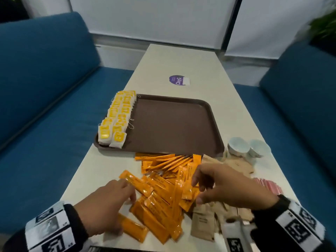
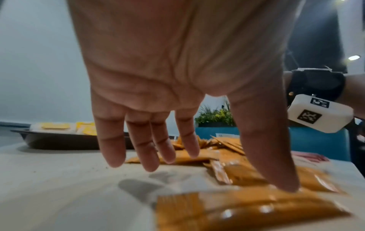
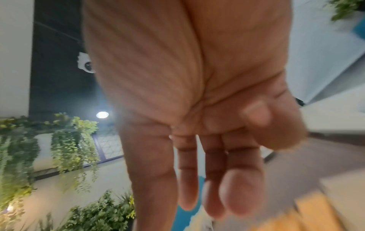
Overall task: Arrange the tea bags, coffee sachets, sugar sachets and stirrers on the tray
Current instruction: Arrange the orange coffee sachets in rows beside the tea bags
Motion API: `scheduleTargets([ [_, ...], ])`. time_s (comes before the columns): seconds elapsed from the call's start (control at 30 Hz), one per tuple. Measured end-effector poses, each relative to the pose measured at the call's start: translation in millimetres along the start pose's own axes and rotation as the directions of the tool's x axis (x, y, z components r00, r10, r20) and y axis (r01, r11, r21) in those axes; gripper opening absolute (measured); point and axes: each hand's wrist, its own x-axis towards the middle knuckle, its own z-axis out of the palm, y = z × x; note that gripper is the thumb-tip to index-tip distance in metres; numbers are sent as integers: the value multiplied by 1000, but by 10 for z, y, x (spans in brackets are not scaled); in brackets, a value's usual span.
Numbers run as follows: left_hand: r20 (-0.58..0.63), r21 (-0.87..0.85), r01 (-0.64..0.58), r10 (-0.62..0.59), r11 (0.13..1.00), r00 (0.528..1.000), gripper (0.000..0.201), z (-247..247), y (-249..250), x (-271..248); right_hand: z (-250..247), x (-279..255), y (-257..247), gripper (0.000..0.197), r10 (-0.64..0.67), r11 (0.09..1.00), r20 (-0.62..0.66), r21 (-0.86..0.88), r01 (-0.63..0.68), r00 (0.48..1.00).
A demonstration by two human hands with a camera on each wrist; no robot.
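Both my hands are over the orange pile, nothing gripped. My left hand (image 1: 107, 202) is palm down, fingers straight and spread; in the left wrist view the thumb tip presses a sachet, the other fingers hang just above the table (image 1: 214, 106). My right hand (image 1: 223, 186) hovers over the right side of the pile, fingers loosely extended and apart, holding nothing; the right wrist view is blurred but shows a bare palm.

Coffee sachets (image 1: 163, 190): glossy orange foil sticks, long and narrow, crimped ends, dark print. Jumbled heap on the table just near-side of the tray, some overlapping, a few fanned against the tray's near edge.

Tray (image 1: 174, 124): dark brown plastic, rectangular, rounded corners, raised rim, matte pebbled floor. Mid-table.

Tea bags (image 1: 118, 117): white paper pouches with yellow tags and thin strings, in two overlapping rows along the tray's left edge. Rest of the tray floor is bare.

Brown paper sachets (image 1: 201, 222): matte, flat, rectangular, near right of the pile and more by the tray's near-right corner. Pink sachets (image 1: 267, 184): a row at the right table edge, blurred.

Two pale glazed cups (image 1: 249, 148) lie right of the tray. Round purple sticker (image 1: 179, 80) beyond the tray. Table is off-white, smooth; blue upholstered benches (image 1: 45, 88) either side.
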Motion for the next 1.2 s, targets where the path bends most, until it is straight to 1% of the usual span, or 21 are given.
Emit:
scheduleTargets([
  [0.07,-1,86,12,-12,996,1000,54,40,65,29,238,-30,45,28,-24,1000,9,2,24,1000],
  [0.17,-16,143,57,-55,988,998,43,64,109,74,511,-14,21,19,-33,991,49,-125,39,998],
  [0.2,-20,143,70,-68,987,998,38,58,117,81,568,-6,-14,24,-23,984,66,-176,34,998],
  [0.27,-20,147,77,-75,986,997,33,44,127,88,636,6,-86,40,0,966,69,-259,18,998],
  [0.37,-13,147,93,-92,985,996,33,30,146,87,717,20,-224,60,-2,935,27,-354,12,1000],
  [0.43,-21,147,110,-108,983,994,32,32,157,95,815,52,-325,67,-8,904,16,-428,14,1000],
  [0.47,-26,141,125,-122,982,992,32,35,160,101,867,79,-371,68,-12,889,5,-458,13,1000],
  [0.53,-30,127,155,-153,980,988,32,45,161,124,954,148,-445,62,-4,871,-14,-492,-3,1000],
  [0.6,-34,131,164,-161,978,986,32,49,152,141,997,216,-479,53,31,862,-23,-505,-38,999],
  [0.67,-52,125,164,-159,979,986,32,36,123,153,1012,276,-480,46,59,864,-24,-499,-63,998],
  [0.77,-95,112,173,-163,979,982,27,-43,82,172,1006,326,-455,38,69,875,-34,-478,-77,997],
  [0.8,-106,117,181,-169,977,980,34,-74,75,182,1001,333,-445,38,66,878,-31,-474,-73,997],
  [0.9,-111,164,175,-158,971,981,61,-140,47,250,989,337,-427,37,49,878,-16,-475,-51,999],
  [0.93,-109,181,167,-149,969,983,67,-152,43,276,989,338,-422,36,51,877,-16,-477,-53,999],
  [0.97,-104,200,159,-141,967,985,67,-155,40,303,994,339,-416,35,57,875,-17,-480,-58,998],
  [1.0,-96,220,151,-132,964,987,64,-159,42,326,999,345,-412,35,62,873,-16,-483,-62,998],
  [1.1,-82,259,120,-102,959,991,44,-156,42,364,1002,378,-399,32,71,863,-17,-501,-70,997],
  [1.2,-74,292,83,-64,953,995,30,-144,19,371,978,401,-385,31,69,848,-19,-525,-69,997],
])
